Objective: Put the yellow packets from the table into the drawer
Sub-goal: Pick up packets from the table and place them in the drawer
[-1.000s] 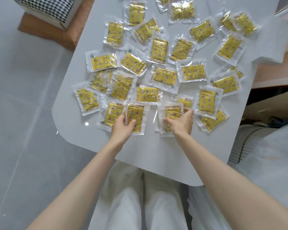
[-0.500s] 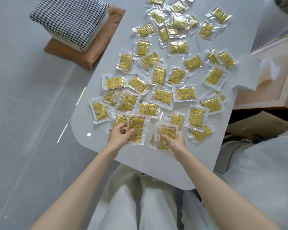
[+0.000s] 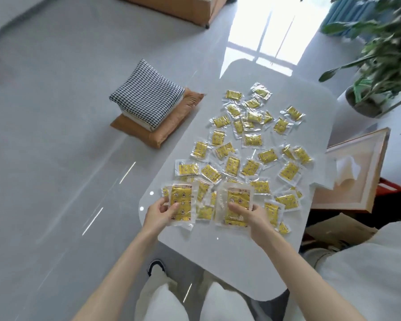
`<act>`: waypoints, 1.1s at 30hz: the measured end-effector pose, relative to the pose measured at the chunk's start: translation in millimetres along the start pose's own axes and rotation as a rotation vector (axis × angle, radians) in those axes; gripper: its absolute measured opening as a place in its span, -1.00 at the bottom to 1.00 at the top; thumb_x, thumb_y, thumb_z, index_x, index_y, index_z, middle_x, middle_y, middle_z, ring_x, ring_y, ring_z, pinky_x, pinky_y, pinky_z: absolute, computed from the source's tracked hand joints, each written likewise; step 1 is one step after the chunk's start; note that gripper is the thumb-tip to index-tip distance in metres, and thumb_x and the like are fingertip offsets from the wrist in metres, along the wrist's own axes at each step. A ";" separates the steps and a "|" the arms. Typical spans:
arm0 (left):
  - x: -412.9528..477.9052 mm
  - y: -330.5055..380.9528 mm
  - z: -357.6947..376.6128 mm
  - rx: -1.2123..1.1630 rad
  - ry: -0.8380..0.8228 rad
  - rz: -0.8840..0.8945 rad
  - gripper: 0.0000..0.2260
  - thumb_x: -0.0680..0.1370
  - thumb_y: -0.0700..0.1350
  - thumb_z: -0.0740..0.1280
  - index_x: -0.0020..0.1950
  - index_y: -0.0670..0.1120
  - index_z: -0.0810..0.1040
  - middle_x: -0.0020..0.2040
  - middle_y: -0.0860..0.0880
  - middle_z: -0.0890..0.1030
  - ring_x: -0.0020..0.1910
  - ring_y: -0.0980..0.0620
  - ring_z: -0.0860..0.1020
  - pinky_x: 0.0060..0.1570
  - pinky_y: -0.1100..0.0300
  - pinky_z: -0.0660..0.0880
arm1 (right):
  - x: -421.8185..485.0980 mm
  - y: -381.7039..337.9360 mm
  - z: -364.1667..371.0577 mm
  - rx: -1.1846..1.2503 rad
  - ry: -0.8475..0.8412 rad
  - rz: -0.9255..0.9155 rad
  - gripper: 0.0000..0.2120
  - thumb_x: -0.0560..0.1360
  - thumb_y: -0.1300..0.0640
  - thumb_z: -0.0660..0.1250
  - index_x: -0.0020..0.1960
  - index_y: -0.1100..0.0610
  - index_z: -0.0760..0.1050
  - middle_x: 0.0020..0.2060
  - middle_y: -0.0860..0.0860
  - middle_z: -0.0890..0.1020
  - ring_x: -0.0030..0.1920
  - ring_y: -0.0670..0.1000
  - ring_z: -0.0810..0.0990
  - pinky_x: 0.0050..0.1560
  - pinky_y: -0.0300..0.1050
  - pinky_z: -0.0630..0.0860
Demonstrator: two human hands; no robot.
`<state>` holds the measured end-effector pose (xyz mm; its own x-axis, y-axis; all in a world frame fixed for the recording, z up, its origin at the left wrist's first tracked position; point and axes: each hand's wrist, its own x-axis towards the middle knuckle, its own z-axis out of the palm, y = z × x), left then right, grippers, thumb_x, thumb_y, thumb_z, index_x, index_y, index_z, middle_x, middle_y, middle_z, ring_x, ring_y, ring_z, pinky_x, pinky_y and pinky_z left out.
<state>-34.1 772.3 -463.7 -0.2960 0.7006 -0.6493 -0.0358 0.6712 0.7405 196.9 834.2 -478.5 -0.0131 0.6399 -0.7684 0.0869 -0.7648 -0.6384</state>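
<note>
The packets [image 3: 250, 167] I'm sorting are yellow with small pale and dark printed motifs, sealed in clear film. My worktop [image 3: 229, 258] is pale grey. The houndstooth cushion [image 3: 146, 93] is black-and-white, the tan cushion [image 3: 169, 128] plain, the floor [image 3: 56, 158] grey. My trousers [image 3: 162, 304] are white, the plant [image 3: 384, 54] green.

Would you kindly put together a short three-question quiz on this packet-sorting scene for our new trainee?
1. True or false: the left hand and the right hand both grip yellow packets.
2. What lies on the floor to the left of the table? A: a checked cushion. B: a bucket. C: a ladder.
3. Short answer: how many yellow packets can be seen inside the drawer?
Key: 1 true; 2 A; 3 none.
</note>
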 end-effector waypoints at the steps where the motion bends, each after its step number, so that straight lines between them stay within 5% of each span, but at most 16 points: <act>1: 0.4 6.6 -10.7 -0.005 0.005 0.014 -0.83 0.57 -0.12 0.31 0.15 0.00 0.46 -0.15 0.09 0.62 -0.18 0.18 0.59 -0.26 0.29 0.45 | -4.2 -7.9 11.0 0.005 -0.009 -0.003 -0.72 0.30 0.12 0.57 -0.05 0.14 0.59 -0.11 0.05 0.68 0.05 0.09 0.61 0.18 -0.03 0.44; 7: 16.6 37.8 -84.8 -0.053 -0.007 0.053 -0.84 0.57 -0.17 0.31 0.14 -0.05 0.48 -0.14 0.02 0.63 -0.18 0.08 0.61 -0.01 0.03 0.53 | -7.8 -33.9 89.9 0.067 -0.096 0.029 -0.47 0.17 0.04 0.60 0.07 0.24 0.61 -0.02 0.09 0.69 0.16 0.12 0.59 0.30 0.10 0.42; 12: 47.2 53.7 -167.3 -0.027 -0.099 0.057 -0.82 0.57 -0.16 0.31 0.17 -0.09 0.49 -0.09 -0.05 0.64 -0.15 0.03 0.62 -0.02 0.11 0.54 | -11.1 -48.9 171.8 0.198 -0.185 0.048 -0.69 0.46 0.16 0.43 0.16 0.23 0.54 -0.05 0.01 0.64 -0.15 -0.10 0.59 -0.37 -0.25 0.53; 16: 69.9 70.1 -241.9 0.055 -0.180 0.064 -0.77 0.57 -0.16 0.31 0.21 -0.17 0.50 0.00 -0.13 0.64 -0.09 -0.04 0.63 0.08 -0.03 0.53 | -13.7 -54.3 238.0 0.380 -0.170 0.100 -0.57 0.36 0.18 0.48 0.20 0.26 0.55 -0.11 0.09 0.69 -0.15 0.06 0.69 -0.13 0.01 0.65; 20: 96.6 92.1 -295.8 0.142 -0.188 0.070 -0.79 0.56 -0.13 0.33 0.15 -0.19 0.52 0.06 -0.16 0.63 -0.05 -0.05 0.61 0.09 -0.03 0.52 | -15.1 -68.0 289.9 0.493 -0.105 0.094 -0.62 0.47 0.20 0.39 0.27 0.22 0.50 0.02 0.16 0.65 -0.19 0.08 0.70 -0.14 0.02 0.66; 25: 140.3 126.6 -327.8 0.170 -0.242 0.084 -0.74 0.55 -0.12 0.34 0.16 -0.24 0.54 0.06 -0.15 0.64 -0.01 -0.07 0.62 0.05 0.05 0.55 | 1.5 -94.0 328.4 0.554 -0.104 0.048 -0.80 0.53 0.22 0.34 0.13 0.23 0.54 -0.27 0.09 0.71 -0.33 0.04 0.71 -0.41 -0.13 0.60; 33: 256.0 205.9 -331.8 0.335 -0.318 0.169 -0.77 0.54 -0.17 0.35 0.13 -0.28 0.57 0.02 -0.17 0.64 0.04 -0.12 0.61 0.14 -0.01 0.54 | 81.5 -155.1 375.6 0.614 -0.032 -0.025 -0.81 0.49 0.26 0.37 0.10 0.23 0.55 -0.24 0.10 0.71 -0.28 0.05 0.71 -0.36 -0.12 0.61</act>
<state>-433.9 1009.4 -419.9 0.0369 0.8109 -0.5841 0.3123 0.5458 0.7775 -191.8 976.7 -459.3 -0.0381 0.6630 -0.7476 -0.5031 -0.6591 -0.5590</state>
